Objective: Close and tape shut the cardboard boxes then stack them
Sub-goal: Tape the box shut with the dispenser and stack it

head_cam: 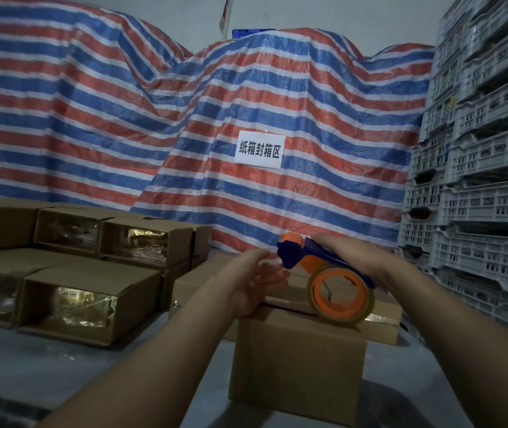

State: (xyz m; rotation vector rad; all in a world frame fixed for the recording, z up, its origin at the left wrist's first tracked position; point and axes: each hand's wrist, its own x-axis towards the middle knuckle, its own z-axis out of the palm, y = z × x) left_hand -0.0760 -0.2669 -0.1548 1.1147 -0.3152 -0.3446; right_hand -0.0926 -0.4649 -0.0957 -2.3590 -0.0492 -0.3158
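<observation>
Left hand [257,281] fingers [273,273] straight, resting on the cardboard box [299,359] top by the dispenser nose; right hand [348,257] fingers curled round the tape dispenser [308,267], roll sitting on the box top. Progress: stacked boxes [92,273] at left already taped (shiny film over the ends). Box in hand stands centre on the grey worktop [123,372], flaps down, seam mid-taping, not yet stacked. Sign [260,148] on the tarp [123,118] reads 纸箱封箱区. Nothing legible on the crates [481,180].
</observation>
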